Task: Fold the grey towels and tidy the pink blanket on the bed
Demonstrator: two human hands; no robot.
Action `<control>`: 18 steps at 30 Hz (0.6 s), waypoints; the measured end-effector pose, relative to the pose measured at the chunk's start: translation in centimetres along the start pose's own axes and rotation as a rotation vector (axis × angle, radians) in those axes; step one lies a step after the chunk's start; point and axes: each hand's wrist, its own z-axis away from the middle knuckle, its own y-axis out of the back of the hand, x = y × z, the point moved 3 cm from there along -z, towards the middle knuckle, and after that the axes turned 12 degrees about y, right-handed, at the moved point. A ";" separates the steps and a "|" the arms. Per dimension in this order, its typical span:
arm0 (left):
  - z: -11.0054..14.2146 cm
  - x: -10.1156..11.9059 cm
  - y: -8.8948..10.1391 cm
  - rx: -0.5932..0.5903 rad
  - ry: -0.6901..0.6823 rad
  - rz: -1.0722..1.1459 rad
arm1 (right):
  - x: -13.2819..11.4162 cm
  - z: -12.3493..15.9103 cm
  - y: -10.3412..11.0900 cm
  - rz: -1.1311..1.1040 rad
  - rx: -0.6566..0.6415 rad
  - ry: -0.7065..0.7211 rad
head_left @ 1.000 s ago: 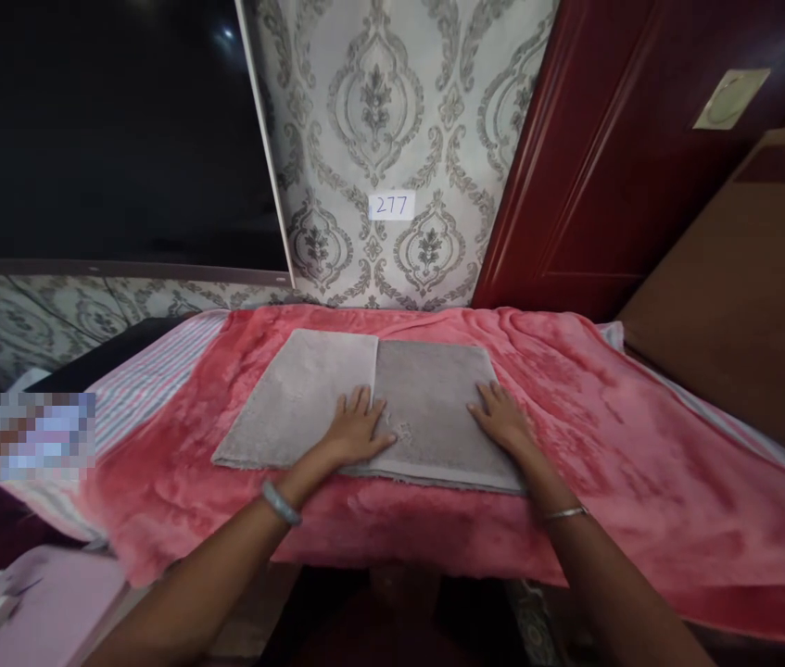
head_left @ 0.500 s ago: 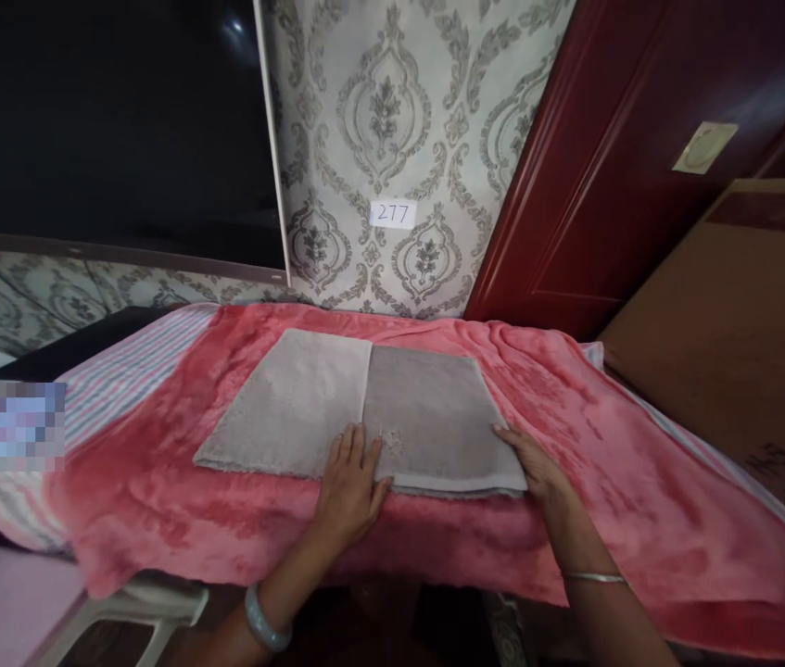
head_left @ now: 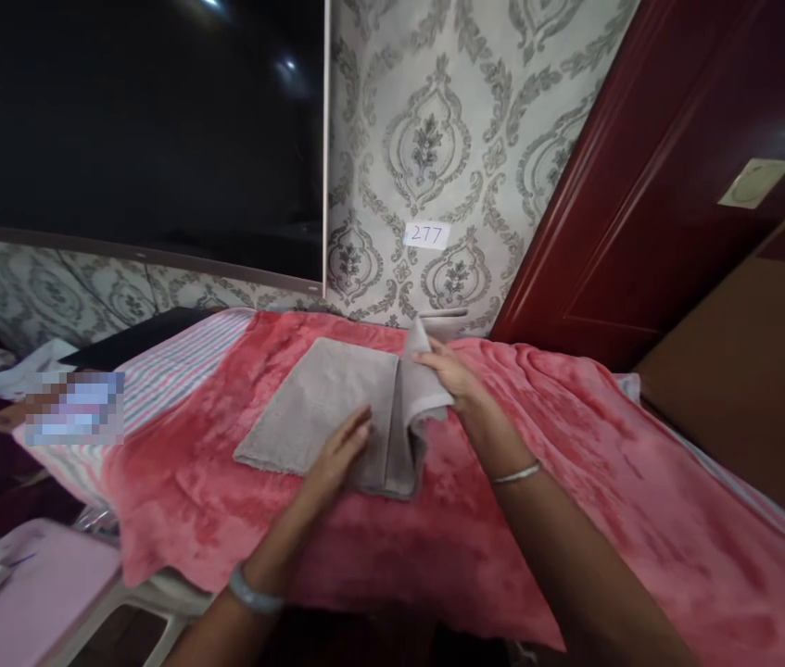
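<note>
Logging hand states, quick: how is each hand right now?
Left hand: open, gripping nothing, at the gray towel; contact unclear.
Right hand: closed, holding the towel's raised right part.

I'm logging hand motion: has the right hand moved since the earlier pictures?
Yes: in view, the right hand moved left and up, nearer the 277 label.

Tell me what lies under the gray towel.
The pink blanket lies beneath the gray towel, visible along its left and near edges. The area directly under its flat part is covered and cannot be seen.
</note>
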 end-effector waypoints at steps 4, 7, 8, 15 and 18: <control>-1.1 2.5 4.6 0.117 0.165 0.491 | 3.7 -1.1 -8.0 -0.059 -0.098 -0.177; -1.1 2.4 6.9 0.210 0.272 0.622 | 6.9 0.3 -10.2 -0.052 -0.152 -0.269; -1.1 2.1 7.4 0.229 0.301 0.634 | 7.7 0.9 -9.9 -0.047 -0.157 -0.284; -1.4 2.1 9.3 0.229 0.381 0.465 | 9.1 3.7 1.3 0.051 -0.008 -0.240; -2.1 3.3 9.6 0.200 0.349 0.160 | 10.2 5.0 6.8 0.125 0.137 -0.178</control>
